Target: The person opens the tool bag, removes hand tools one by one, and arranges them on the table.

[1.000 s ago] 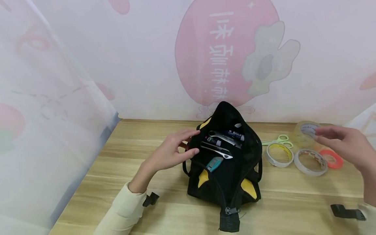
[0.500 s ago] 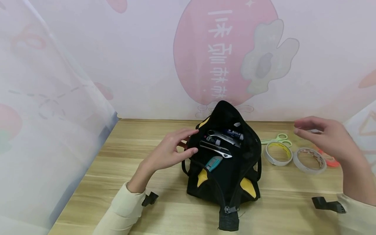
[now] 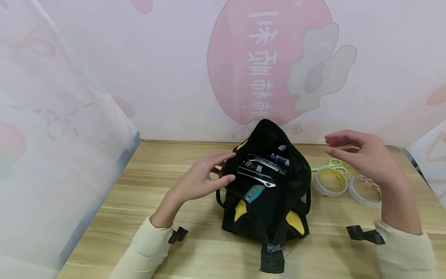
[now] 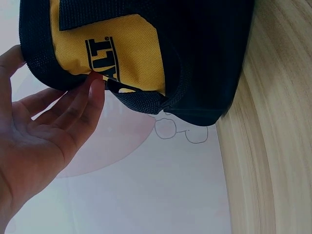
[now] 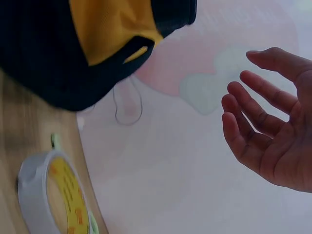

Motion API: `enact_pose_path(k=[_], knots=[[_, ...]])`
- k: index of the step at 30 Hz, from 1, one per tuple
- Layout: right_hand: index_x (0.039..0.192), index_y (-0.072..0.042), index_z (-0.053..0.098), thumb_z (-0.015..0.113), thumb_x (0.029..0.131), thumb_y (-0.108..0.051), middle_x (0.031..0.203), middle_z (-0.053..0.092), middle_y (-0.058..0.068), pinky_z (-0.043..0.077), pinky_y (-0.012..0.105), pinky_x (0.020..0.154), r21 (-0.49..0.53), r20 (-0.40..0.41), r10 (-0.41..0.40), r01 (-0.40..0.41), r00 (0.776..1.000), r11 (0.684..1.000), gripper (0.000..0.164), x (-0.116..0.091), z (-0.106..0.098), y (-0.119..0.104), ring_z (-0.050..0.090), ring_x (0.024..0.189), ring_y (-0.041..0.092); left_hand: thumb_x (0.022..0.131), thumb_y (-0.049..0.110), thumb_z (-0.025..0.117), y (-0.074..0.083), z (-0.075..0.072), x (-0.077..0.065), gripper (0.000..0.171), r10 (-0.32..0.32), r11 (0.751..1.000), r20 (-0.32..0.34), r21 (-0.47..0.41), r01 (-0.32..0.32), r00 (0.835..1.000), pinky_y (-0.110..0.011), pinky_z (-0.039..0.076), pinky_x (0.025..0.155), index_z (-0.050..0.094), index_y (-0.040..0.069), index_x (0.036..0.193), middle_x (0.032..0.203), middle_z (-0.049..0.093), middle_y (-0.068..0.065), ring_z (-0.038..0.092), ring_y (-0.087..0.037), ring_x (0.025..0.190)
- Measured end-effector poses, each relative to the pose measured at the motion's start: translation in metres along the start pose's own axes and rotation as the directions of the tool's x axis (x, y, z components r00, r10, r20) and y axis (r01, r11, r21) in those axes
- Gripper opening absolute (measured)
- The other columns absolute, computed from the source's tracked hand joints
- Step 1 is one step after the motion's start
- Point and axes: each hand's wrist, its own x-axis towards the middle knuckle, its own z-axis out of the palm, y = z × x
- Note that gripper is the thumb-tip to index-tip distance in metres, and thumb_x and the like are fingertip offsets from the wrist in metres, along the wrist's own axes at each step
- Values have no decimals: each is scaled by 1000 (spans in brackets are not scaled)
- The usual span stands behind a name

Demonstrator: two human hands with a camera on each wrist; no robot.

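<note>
Beside an open black-and-yellow fabric bag (image 3: 271, 205): left hand (image 3: 202, 177) touching it, right hand (image 3: 366, 157) apart, both with fingers loosely spread.

Right hand (image 3: 364, 155) has moved leftward — nearer the black bag (image 3: 297, 174)

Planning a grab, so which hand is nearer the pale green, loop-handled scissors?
Right. In the head view, the right hand hovers close to the scissors, up and rightward of them. The left hand is farther, across the black-and-yellow fabric bag, at its left side.
</note>
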Motion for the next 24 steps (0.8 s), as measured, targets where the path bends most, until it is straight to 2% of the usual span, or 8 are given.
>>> enact_pose_path(k=[8,17,24], knots=[[130,-15,75,78,101,-25,113,73,-27,56,8,86,73,-1,-27,27,1000,997,31,7,16,-28,70,104,-5,100,21,76,0,-1,0,59,-4,1000,0,-5,4,1000,-40,66,95,57,5,154,153,62,-13,72,-28,119],[128,-10,76,76,101,-17,118,74,-16,56,9,91,159,35,-168,161,985,974,28,16,37,-50,69,107,2,100,21,75,-1,1,2,59,-5,1000,1,-6,5,1000,-41,66,95,57,4,154,153,62,-13,72,-28,120],[130,-11,75,76,100,-13,122,74,2,58,14,91,167,95,-243,226,965,960,30,15,56,-64,70,108,8,100,20,75,-1,0,0,59,-9,1000,-7,-10,9,1000,-41,66,95,57,5,154,153,62,-14,73,-29,117]])
